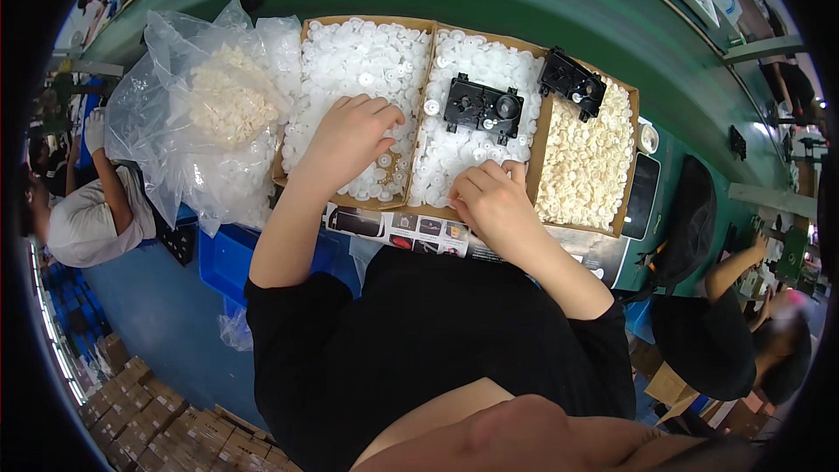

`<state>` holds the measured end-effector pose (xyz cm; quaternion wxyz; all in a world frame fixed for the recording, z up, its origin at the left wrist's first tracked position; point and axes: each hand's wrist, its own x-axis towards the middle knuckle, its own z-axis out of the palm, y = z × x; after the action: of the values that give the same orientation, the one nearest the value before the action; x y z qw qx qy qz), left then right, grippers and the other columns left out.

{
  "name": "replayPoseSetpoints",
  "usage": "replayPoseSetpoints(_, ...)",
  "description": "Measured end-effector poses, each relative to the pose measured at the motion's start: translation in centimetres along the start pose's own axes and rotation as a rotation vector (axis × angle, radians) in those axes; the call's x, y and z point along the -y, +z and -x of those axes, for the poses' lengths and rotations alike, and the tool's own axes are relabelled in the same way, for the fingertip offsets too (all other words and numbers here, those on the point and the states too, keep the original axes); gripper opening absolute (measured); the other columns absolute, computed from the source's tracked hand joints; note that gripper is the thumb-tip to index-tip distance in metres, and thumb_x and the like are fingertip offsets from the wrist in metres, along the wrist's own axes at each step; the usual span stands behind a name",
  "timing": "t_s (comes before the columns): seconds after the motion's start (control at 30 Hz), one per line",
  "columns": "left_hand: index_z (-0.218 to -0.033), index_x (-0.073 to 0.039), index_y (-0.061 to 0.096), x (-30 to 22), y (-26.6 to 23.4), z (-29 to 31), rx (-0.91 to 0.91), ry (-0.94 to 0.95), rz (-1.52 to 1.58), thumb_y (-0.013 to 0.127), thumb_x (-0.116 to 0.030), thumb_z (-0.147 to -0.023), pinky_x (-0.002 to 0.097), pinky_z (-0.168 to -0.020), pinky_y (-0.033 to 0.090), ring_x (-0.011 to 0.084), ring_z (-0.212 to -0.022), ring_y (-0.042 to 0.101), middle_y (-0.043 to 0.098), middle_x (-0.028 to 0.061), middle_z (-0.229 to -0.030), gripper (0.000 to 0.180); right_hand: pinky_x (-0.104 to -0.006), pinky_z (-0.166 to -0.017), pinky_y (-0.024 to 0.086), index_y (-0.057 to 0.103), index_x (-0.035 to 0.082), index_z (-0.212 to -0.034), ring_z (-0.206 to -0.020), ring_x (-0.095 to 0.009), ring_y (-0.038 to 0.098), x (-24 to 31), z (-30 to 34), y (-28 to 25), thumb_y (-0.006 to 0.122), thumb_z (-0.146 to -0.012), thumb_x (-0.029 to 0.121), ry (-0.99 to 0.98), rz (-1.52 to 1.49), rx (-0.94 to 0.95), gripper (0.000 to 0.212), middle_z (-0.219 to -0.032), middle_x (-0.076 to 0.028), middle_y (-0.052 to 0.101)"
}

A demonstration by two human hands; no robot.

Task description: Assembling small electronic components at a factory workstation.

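Observation:
My left hand [350, 135] rests palm down in the left compartment of a cardboard tray [411, 204], fingers curled into a heap of small white plastic gears [350, 61]. My right hand [494, 201] lies at the near edge of the middle compartment, fingers bent over more white gears [476, 65]; whether it pinches one is hidden. A black plastic gear housing [482, 107] lies on the middle heap just beyond my right hand. A second black housing [572, 82] sits on the divider to the right compartment.
The right compartment holds cream-coloured small parts [587, 162]. A clear plastic bag [205, 114] of pale parts lies left of the tray. Blue crate [229, 258] below the bench. Other people sit at left [87, 218] and right [743, 332]. Stacked cartons [149, 424] at lower left.

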<state>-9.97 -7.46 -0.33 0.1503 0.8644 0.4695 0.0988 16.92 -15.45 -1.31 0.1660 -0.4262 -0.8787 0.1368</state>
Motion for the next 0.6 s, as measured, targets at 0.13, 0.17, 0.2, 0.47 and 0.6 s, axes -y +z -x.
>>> replayPoseSetpoints(0.13,-0.108,-0.013,0.069,0.2,1.1,-0.1,-0.106,0.077,-0.034,0.071,-0.012,-0.089,0.0359,-0.099,0.047,0.0239,-0.097,0.067,0.074,0.0003,-0.091,0.019,-0.0434,-0.099,0.037,0.068,0.010,-0.096,-0.098,-0.023,0.058,-0.3,0.2,-0.3,0.072,-0.092,0.014,0.028,-0.060,-0.029,0.007,-0.098,-0.004,0.067)
replayPoseSetpoints(0.17,-0.108,-0.012,0.068,0.2,1.3,-0.1,-0.119,0.084,-0.028,0.072,-0.011,-0.088,0.0360,-0.099,0.047,0.0238,-0.096,0.067,0.074,0.0006,-0.089,0.020,-0.0436,-0.100,0.037,0.068,0.010,-0.097,-0.098,-0.023,0.058,-0.5,0.3,-0.4,0.072,-0.093,0.013,0.034,-0.087,-0.040,0.006,-0.097,-0.004,0.068)
replayPoseSetpoints(0.2,-0.108,-0.012,0.068,0.2,1.3,-0.2,-0.133,0.091,-0.023,0.072,-0.011,-0.088,0.0361,-0.099,0.047,0.0238,-0.096,0.067,0.074,0.0009,-0.088,0.021,-0.0439,-0.100,0.037,0.067,0.010,-0.098,-0.098,-0.022,0.059,-0.6,0.4,-0.6,0.071,-0.094,0.012,0.039,-0.113,-0.052,0.006,-0.096,-0.004,0.068)
replayPoseSetpoints(0.47,-0.109,-0.014,0.069,-1.5,1.4,0.0,-0.086,-0.049,-0.206,0.072,-0.009,-0.085,0.0360,-0.098,0.048,0.0214,-0.099,0.069,0.074,0.0008,-0.093,0.025,-0.0398,-0.102,0.040,0.067,0.009,-0.104,-0.098,-0.022,0.063,-1.9,0.4,-1.7,0.073,-0.095,0.012,0.048,-0.162,-0.043,0.011,-0.099,-0.004,0.070)
replayPoseSetpoints(0.6,-0.108,-0.014,0.070,-1.5,1.6,0.2,-0.141,-0.030,-0.229,0.073,-0.009,-0.084,0.0357,-0.097,0.048,0.0209,-0.097,0.069,0.074,0.0013,-0.092,0.025,-0.0381,-0.100,0.043,0.065,0.009,-0.107,-0.099,-0.023,0.065,-2.5,0.5,-2.4,0.073,-0.095,0.013,0.073,-0.231,-0.009,0.015,-0.098,-0.006,0.069)
